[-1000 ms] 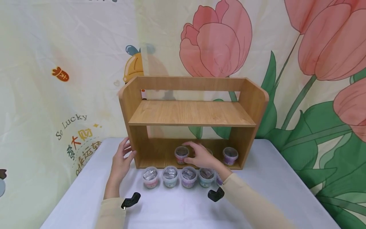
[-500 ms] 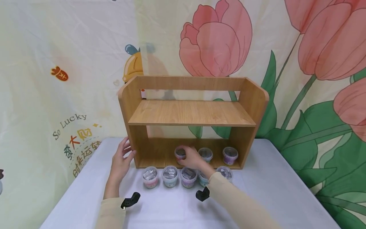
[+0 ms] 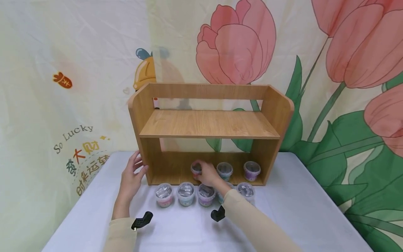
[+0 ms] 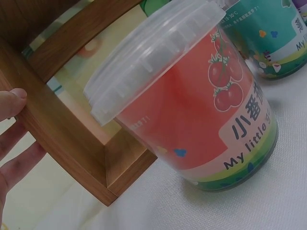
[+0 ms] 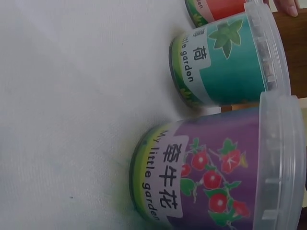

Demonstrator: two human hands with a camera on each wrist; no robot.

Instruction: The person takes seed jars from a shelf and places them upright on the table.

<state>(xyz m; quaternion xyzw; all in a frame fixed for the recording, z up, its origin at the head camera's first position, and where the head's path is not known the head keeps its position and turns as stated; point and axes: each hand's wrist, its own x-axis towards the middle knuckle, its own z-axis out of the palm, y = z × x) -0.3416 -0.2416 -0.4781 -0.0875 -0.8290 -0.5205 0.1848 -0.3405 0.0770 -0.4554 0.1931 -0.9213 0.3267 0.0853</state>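
In the head view, my right hand (image 3: pixel 209 174) grips a small red-labelled seed tub (image 3: pixel 196 168) standing on the lower board of the wooden shelf (image 3: pixel 209 126); the fingers cover its right side. My left hand (image 3: pixel 130 178) touches the shelf's left side panel with relaxed fingers. To the right of the gripped tub stand a teal tub (image 3: pixel 225 172) and a purple tub (image 3: pixel 252 171). In front of the shelf, a red tub with tomatoes (image 4: pixel 192 110) is nearest my left hand. Below my right wrist are a purple morning-glory tub (image 5: pixel 216 172) and a teal leaf-print tub (image 5: pixel 230 57).
The front row of clear-lidded tubs on the white tablecloth (image 3: pixel 176 231) also has a teal tub (image 3: pixel 186 194) and, at its right end, a tub (image 3: pixel 246 190) partly behind the right sleeve (image 3: pixel 248 217). A tulip-printed cloth (image 3: pixel 236 45) hangs behind the shelf.
My right hand has moved left from beside the teal tub and closed round the red tub on the lower board. My left hand has stayed on the side panel.
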